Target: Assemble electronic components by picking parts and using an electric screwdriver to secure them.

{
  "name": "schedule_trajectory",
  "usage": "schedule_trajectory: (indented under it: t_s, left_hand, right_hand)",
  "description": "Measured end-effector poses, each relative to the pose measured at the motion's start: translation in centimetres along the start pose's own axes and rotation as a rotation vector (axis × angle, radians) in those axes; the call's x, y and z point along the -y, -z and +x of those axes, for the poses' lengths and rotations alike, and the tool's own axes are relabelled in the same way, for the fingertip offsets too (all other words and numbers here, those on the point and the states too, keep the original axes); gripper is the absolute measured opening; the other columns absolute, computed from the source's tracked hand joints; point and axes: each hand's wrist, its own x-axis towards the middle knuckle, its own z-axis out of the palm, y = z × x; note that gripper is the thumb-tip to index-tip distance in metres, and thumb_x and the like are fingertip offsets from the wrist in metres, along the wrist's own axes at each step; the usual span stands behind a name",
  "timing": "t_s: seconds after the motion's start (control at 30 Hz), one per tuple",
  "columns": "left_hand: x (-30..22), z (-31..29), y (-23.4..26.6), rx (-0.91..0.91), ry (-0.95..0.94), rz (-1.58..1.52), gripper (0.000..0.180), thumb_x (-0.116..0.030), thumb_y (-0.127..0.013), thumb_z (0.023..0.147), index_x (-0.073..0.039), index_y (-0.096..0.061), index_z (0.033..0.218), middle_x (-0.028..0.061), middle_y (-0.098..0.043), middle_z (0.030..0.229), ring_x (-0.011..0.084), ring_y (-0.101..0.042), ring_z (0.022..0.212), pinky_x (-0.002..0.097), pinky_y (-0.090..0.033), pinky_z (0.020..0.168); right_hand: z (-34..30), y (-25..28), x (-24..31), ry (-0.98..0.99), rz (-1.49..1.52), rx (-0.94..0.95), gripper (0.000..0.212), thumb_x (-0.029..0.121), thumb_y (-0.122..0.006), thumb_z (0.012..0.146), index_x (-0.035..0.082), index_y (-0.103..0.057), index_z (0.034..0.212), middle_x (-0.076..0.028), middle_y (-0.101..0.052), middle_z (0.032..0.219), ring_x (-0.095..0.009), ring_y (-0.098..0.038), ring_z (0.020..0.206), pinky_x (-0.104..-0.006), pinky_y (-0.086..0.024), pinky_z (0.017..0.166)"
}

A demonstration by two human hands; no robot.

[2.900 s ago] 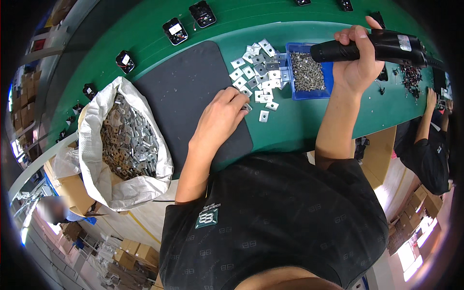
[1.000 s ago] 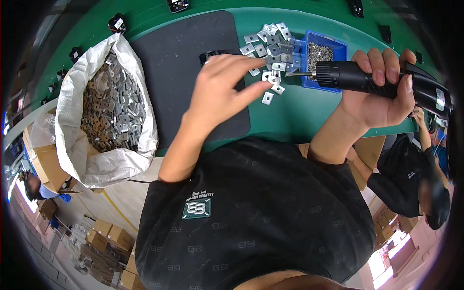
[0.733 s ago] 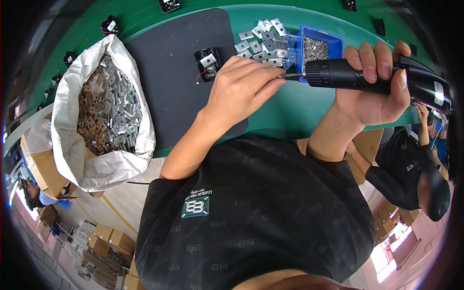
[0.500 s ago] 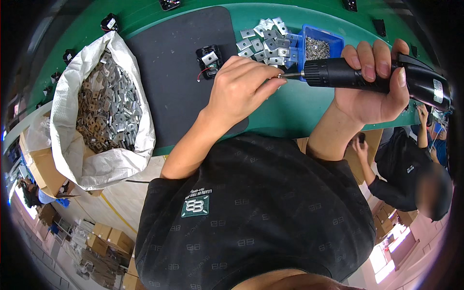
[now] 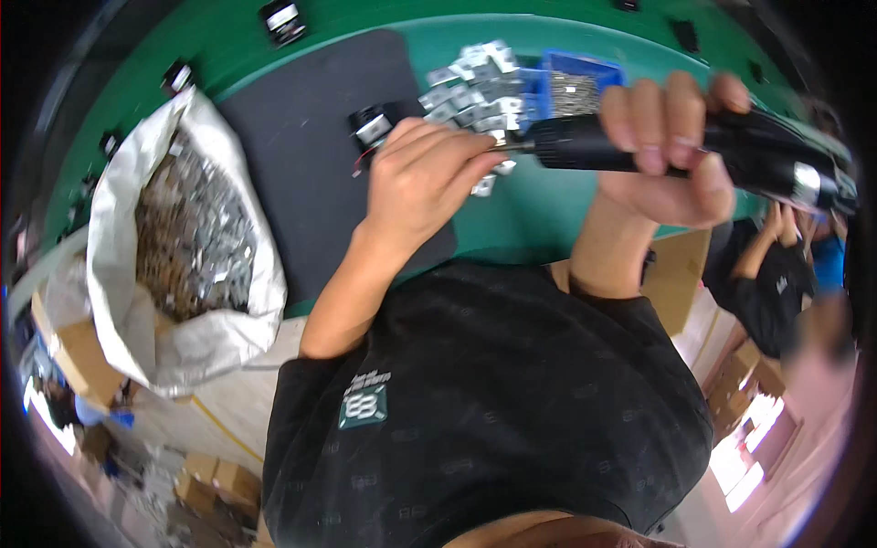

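Note:
My right hand (image 5: 660, 194) is wrapped round a black electric screwdriver (image 5: 571, 143), held level with its bit toward the left. At the bit's tip, the thumb and forefinger of my left hand (image 5: 416, 178) are pinched together on a tiny shiny piece, which looks like a screw; the fingers mostly hide it. Just beyond my left hand, a small black housing (image 5: 365, 119) with a metal plate on it and a red wire lies on the dark mat (image 5: 306, 146), partly covered by the hand. Loose square metal plates (image 5: 470, 91) with holes lie beyond the bit.
A blue bin (image 5: 585, 62) of small screws stands behind the screwdriver. At the left sits a white sack (image 5: 187, 361) filled with metal plates. More black housings (image 5: 281, 20) line the green table's far side. At the right another person (image 5: 772, 283) is at work.
The view has shifted and blurred, so the table things sit differently in it. Both hands keep the same grip, with the screwdriver's bit still at my left fingertips.

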Motion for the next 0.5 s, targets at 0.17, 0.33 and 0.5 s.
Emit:
schedule_trajectory:
  t_s: [0.17,0.33,0.5]
  left_hand:
    - [-0.3,-0.5,1.5,0.057,0.13,-0.006,0.013,-0.003,-0.071,0.071,0.0,-0.067,0.084,0.01,-0.067,0.079,0.0238,-0.064,0.071,0.0328,-0.048,0.069]
    - [-0.2,-0.7,1.4,0.028,0.112,-0.017,0.013,0.001,-0.071,0.07,0.002,-0.065,0.081,0.0104,-0.067,0.078,0.0247,-0.062,0.069,0.0325,-0.048,0.067]
    - [-0.1,-0.9,1.9,-0.004,0.141,-0.055,0.015,0.0,-0.073,0.068,0.002,-0.063,0.079,0.01,-0.066,0.076,0.024,-0.061,0.067,0.0321,-0.047,0.066]
  right_hand:
    - [0.2,0.5,-2.3,0.001,0.035,0.038,0.051,0.015,-0.057,0.079,0.014,-0.039,0.127,0.0,-0.047,0.073,-0.013,-0.047,0.06,-0.0302,-0.041,0.06]
    - [0.5,0.1,-2.4,-0.021,0.039,0.047,0.051,0.014,-0.059,0.079,0.011,-0.037,0.125,-0.002,-0.049,0.073,-0.013,-0.049,0.058,-0.0296,-0.043,0.059]
    - [0.6,-0.8,-3.0,-0.052,-0.023,-0.01,0.05,0.014,-0.059,0.079,0.011,-0.037,0.124,-0.002,-0.049,0.07,-0.013,-0.049,0.055,-0.0297,-0.043,0.058]
